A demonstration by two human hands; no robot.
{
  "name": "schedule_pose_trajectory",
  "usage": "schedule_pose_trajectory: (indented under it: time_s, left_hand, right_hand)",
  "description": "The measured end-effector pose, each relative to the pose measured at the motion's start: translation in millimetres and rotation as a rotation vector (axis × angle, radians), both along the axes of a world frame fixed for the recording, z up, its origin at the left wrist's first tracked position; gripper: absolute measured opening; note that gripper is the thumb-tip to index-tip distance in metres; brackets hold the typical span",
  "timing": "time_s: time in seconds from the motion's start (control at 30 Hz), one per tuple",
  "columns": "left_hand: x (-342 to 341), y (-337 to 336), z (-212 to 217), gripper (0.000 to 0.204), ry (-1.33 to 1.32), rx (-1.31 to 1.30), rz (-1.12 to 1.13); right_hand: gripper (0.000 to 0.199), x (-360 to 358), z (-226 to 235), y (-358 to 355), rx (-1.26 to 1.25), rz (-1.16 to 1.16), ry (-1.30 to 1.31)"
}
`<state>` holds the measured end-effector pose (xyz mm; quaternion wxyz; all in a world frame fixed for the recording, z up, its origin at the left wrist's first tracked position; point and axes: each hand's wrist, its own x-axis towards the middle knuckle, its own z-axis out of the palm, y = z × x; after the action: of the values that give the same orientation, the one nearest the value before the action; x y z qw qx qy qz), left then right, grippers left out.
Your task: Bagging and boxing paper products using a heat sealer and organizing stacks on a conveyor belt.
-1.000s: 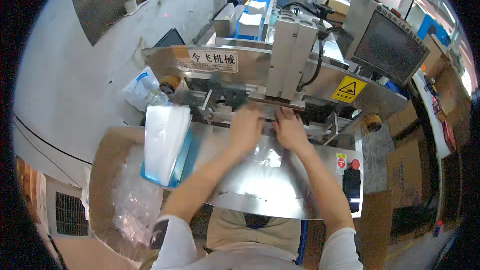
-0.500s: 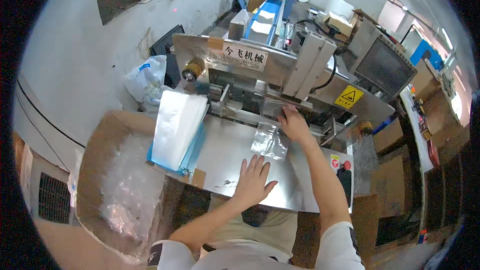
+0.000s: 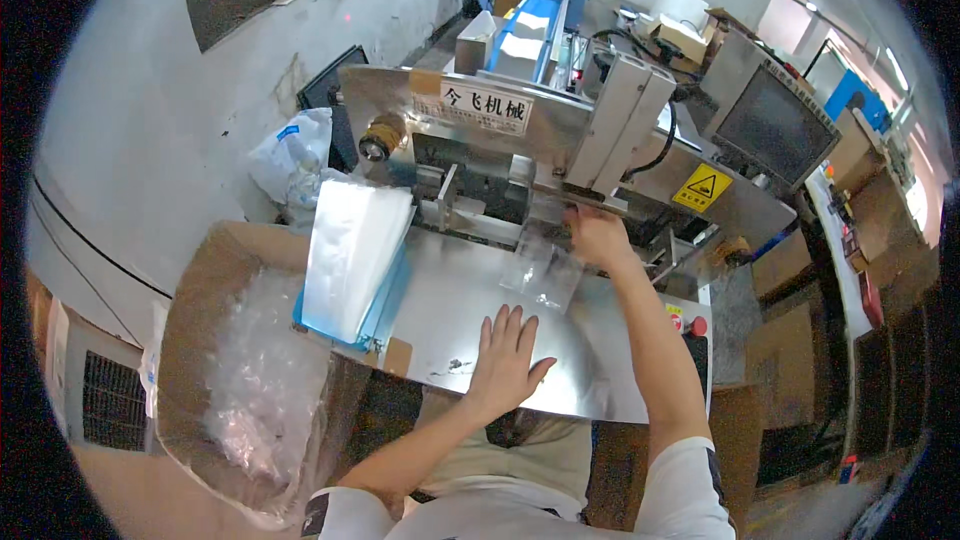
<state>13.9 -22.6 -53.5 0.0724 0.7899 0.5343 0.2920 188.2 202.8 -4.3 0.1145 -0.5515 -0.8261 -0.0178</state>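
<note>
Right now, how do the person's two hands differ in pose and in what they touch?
The left hand lies flat, fingers spread, on the bare metal table; the right hand reaches farther forward, at the machine, touching a clear plastic bag. The left hand holds nothing. Both are bare.

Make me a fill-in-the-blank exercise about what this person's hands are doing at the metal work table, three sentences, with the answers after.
1. The left hand lies flat and empty on the ____ table.
2. The right hand holds a clear plastic ____ at the machine.
3. The stack of clear bags lies to the person's ____ of both hands.

Missing words: metal; bag; left
</note>
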Motion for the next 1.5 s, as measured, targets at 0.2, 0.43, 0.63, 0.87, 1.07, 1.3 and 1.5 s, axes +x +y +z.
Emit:
schedule_pose_trajectory:
  time_s: [0.2, 0.43, 0.63, 0.87, 1.07, 1.3, 1.5]
  left_hand:
    - [-3.5, -1.1, 3.7, 0.069, -0.157, 0.027, 0.102]
    - [-8.4, 0.0, 2.8, 0.074, -0.061, 0.057, 0.078]
    - [-2.0, 2.0, -1.4, 0.077, -0.129, 0.034, 0.003]
    - [-1.6, 3.6, 3.1, 0.087, -0.196, 0.018, 0.014]
    - [-2.9, 7.1, 5.1, 0.085, -0.538, -0.137, 0.090]
    - [-9.0, 78.4, 35.7, 0.077, -0.959, -0.457, 0.224]
    - [-14.7, 101.4, 10.9, 0.061, -0.998, -0.574, 0.221]
  right_hand:
    - [0.039, 5.1, 4.6, 3.9, 0.073, 0.042, -0.089]
    - [0.038, 22.5, 12.8, -58.9, 0.173, 0.115, 0.377]
    - [0.050, 61.6, -11.5, -202.2, -0.044, -0.140, 0.708]
    - [0.053, 73.1, -32.9, -244.9, -0.269, -0.198, 0.979]
    - [0.056, 52.7, -23.5, -226.9, -0.389, -0.186, 1.114]
    - [0.061, 24.0, -36.6, -157.5, -0.405, -0.275, 1.273]
    - [0.062, -2.4, -32.5, -156.6, -0.428, -0.142, 1.369]
